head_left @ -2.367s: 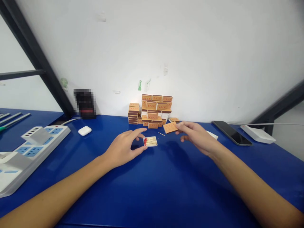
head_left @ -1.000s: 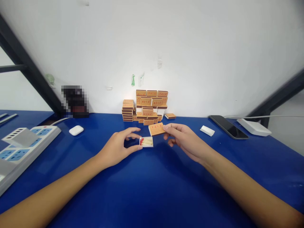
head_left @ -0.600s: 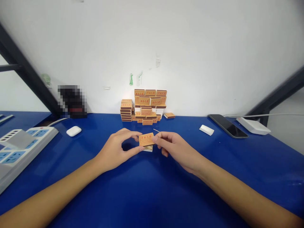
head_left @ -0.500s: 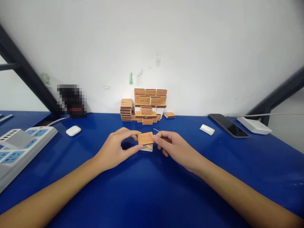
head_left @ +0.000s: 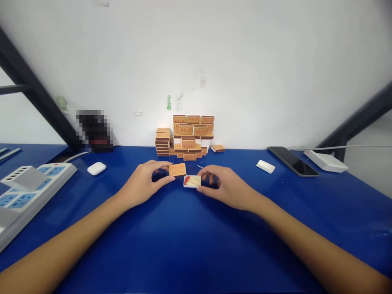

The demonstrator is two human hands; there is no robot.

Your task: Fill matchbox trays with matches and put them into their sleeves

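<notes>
Between thumb and fingers, my left hand (head_left: pixel 149 179) grips the orange matchbox sleeve (head_left: pixel 177 169) by its left end. My right hand (head_left: pixel 226 183) pinches the white matchbox tray (head_left: pixel 192 186) at its right end. Matches (head_left: pixel 193 180) with red heads to the left lie inside this tray. Sleeve and tray are apart, the tray a little lower and to the right. A thin pale stick (head_left: pixel 200 166) shows just beyond my right fingers; whether they touch it I cannot tell. Behind my hands stands a stepped structure of matchboxes (head_left: pixel 193 130).
Left of the structure is a matchbox stack (head_left: pixel 162 143); right of it lies a single matchbox (head_left: pixel 218 148). A power strip (head_left: pixel 39 190) and a white earbud case (head_left: pixel 96 168) are on the left. Rightward lie a white piece (head_left: pixel 266 166), a phone (head_left: pixel 292 161) and a white device (head_left: pixel 326 161).
The sleeve has moved left in my left hand, away from the tray. My right hand now holds the tray, turned so that its matches face up in view.
</notes>
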